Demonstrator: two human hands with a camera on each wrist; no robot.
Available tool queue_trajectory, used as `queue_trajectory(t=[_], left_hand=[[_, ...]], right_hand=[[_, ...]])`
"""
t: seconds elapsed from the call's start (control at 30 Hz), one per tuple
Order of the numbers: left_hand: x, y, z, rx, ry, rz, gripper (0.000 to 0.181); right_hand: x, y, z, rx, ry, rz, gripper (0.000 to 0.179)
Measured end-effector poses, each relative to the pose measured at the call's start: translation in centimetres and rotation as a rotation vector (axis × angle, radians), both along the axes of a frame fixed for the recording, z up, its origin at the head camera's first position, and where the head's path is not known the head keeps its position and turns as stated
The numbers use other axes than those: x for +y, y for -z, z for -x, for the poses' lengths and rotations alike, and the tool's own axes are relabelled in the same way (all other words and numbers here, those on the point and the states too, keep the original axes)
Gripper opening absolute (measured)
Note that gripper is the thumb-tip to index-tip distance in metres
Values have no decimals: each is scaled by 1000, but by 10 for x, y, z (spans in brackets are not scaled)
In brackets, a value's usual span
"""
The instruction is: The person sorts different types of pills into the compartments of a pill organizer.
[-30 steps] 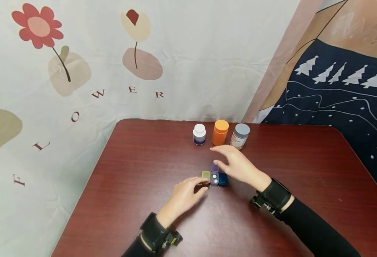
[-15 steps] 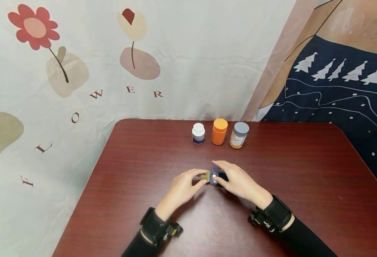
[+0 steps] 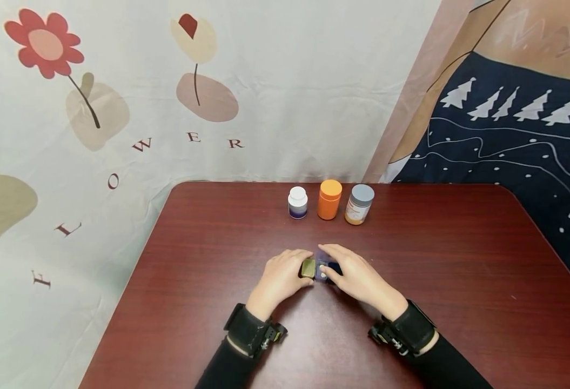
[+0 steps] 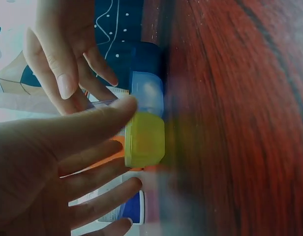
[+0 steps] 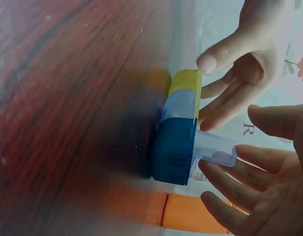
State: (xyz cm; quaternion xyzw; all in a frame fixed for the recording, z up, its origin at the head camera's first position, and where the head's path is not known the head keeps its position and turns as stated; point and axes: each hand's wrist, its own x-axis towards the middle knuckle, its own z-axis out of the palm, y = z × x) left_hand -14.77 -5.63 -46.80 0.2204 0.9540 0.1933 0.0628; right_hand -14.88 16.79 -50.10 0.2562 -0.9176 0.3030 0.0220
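Note:
A small pill box stands mid-table, its yellow [image 3: 308, 268], pale purple [image 4: 148, 93] and blue [image 5: 173, 152] compartments in a row. The yellow lid is down. The clear purple lid [image 5: 218, 150] stands up, and whitish tablets [image 3: 322, 268] show in that compartment. My left hand [image 3: 280, 275] holds the yellow end, thumb on the near side and fingers on the far side. My right hand [image 3: 360, 275] is over the blue end. Its fingertips are at the back of the raised purple lid, and the thumb stays apart from them.
Behind the pill box stand a white bottle [image 3: 297, 202], an orange bottle [image 3: 329, 201] and a grey-capped bottle [image 3: 360, 204] near the back edge of the wooden table [image 3: 207, 227]. A printed cloth [image 3: 285, 97] hangs behind the table.
The yellow lid has been swung down by my left hand. My right hand has come back from near the bottles to the purple lid. The head view has shifted slightly.

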Motion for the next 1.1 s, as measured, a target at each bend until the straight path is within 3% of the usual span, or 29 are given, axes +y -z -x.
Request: queue_trajectory(t=[0.23,0.37,0.5,0.7,0.77,1.0,1.1], left_hand=[[6,1,-2,87,-37,74,46],[7,3,-4,112,-55,84,44],[7,7,-5,106,-77,63,43],[7,9,-7,102,-100,41,42],[7,8,-7,103,-102,33,42],[6,9,-7,101,-105,23,43],[6,9,-7,95,-108,22,43]], right_hand=[[7,31,13,21,-18,-8,59],[5,32,12,24,-32,0,55],[4,23,3,1,-44,-3,55],[6,37,-1,23,-34,-26,56],[5,33,-6,45,-43,-29,55],[-10,-13,-35,111,-95,-63,47],[-12,-13,-40,198,-116,-133,47]])
